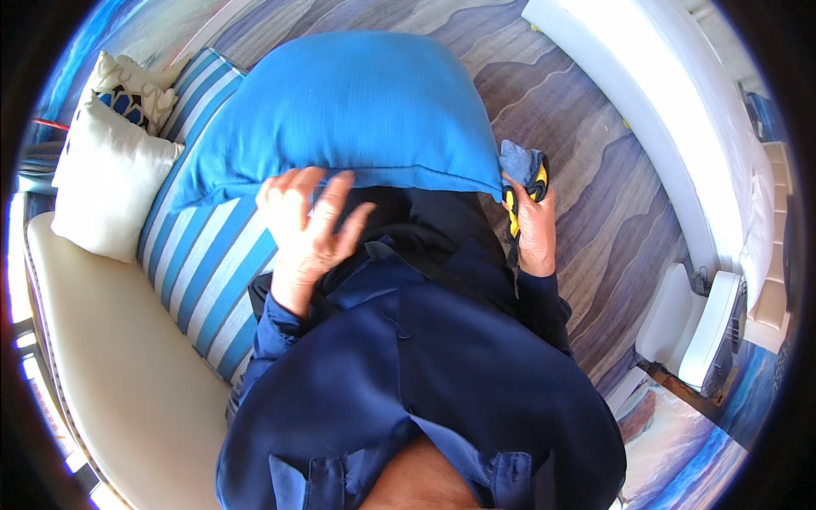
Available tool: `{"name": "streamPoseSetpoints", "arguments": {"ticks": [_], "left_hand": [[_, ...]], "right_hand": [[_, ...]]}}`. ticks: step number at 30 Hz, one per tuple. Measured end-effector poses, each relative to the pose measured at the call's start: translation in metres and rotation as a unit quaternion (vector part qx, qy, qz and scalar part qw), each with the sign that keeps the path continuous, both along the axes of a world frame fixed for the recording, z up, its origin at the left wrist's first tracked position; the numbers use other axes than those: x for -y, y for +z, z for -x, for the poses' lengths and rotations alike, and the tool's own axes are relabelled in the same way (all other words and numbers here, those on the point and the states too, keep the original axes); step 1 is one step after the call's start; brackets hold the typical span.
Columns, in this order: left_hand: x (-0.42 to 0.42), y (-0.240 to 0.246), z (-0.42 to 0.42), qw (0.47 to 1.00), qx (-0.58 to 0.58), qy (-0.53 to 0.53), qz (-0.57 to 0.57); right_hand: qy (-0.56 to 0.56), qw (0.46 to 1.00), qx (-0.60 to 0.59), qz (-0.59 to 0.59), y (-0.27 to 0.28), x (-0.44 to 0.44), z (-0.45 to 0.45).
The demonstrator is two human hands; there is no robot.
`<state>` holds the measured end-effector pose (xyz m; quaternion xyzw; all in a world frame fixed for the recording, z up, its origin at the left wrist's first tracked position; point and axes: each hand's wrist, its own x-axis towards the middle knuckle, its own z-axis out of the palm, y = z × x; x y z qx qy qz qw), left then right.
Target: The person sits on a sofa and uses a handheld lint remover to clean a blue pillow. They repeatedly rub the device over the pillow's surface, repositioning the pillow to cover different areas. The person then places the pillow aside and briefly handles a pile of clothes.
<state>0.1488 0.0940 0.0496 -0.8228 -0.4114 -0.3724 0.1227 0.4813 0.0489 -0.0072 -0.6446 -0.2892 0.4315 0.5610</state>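
Note:
A large blue fabric cushion (370,105) lies over my lap and knees, its seamed edge towards me. My left hand (309,226) is over that near edge, fingers spread and slightly blurred; whether the fingertips touch the fabric I cannot tell. At the cushion's near right corner, my right hand (534,223) grips a bunched cloth, grey-blue with yellow and black edging (528,171). The thumb lies close to the corner, and it is unclear whether the hand pinches the corner too.
Beneath me is a sofa seat with blue and white stripes (210,274), with a cream padded backrest (121,357). A white cushion (115,185) and a patterned cushion (137,92) lean at its far end. A white-covered bed (650,95) stands right across the wavy-patterned floor (542,95).

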Motion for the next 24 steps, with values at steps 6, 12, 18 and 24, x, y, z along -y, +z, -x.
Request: {"name": "streamPoseSetpoints", "arguments": {"ticks": [6,12,18,24], "left_hand": [[-0.026,-0.014,-0.044,0.999,-0.005,0.006,0.046],[-0.038,-0.026,-0.034,0.998,0.003,-0.042,0.044],[-0.032,-0.039,-0.039,0.995,0.046,-0.072,0.054],[-0.027,-0.043,-0.041,0.991,0.098,-0.086,0.031]], "right_hand": [[0.023,0.995,0.082,0.045,-0.004,-0.001,0.000],[0.024,0.998,0.066,0.005,0.000,-0.008,0.006],[-0.045,0.957,0.267,-0.103,0.044,-0.007,0.042],[0.204,0.757,0.556,-0.276,0.074,-0.039,0.101]]}}
